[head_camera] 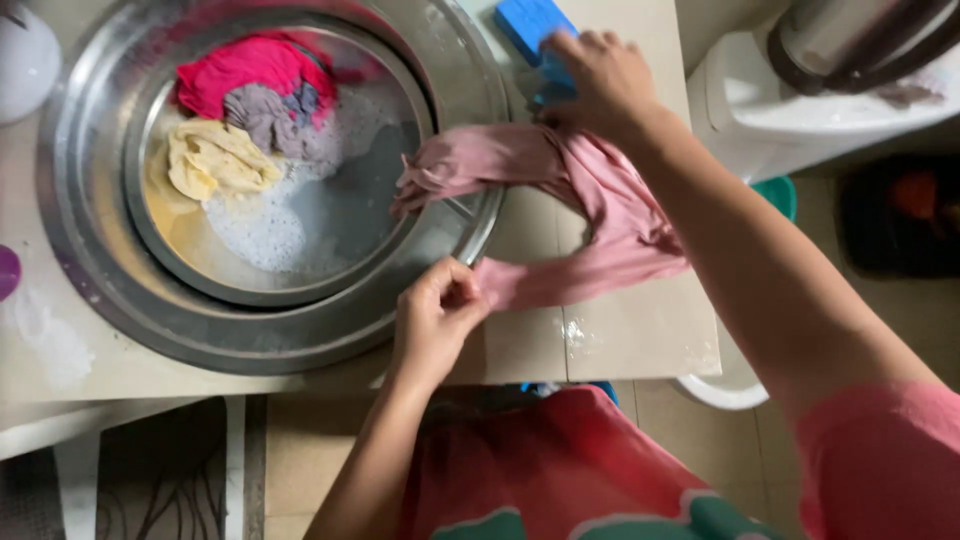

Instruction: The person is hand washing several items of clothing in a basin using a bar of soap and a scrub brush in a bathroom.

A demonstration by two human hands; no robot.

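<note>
A wet pink cloth (590, 205) lies in a loop on the pale counter (640, 335), one end draped over the rim of a big steel basin (90, 260). My left hand (435, 315) pinches the cloth's near end beside the basin rim. My right hand (600, 85) presses on the cloth's far part, with a blue brush (530, 25) under its fingers. Inside the basin, an inner steel bowl holds soapy water with a bright pink cloth (250, 65), a grey cloth (275, 115) and a yellow cloth (215, 160).
A white appliance (800, 105) with a steel pot (850, 35) stands at the right. A white rounded object (25, 60) sits at the far left. The rim of a white bucket (725, 392) shows below the counter edge. Soap suds dot the counter.
</note>
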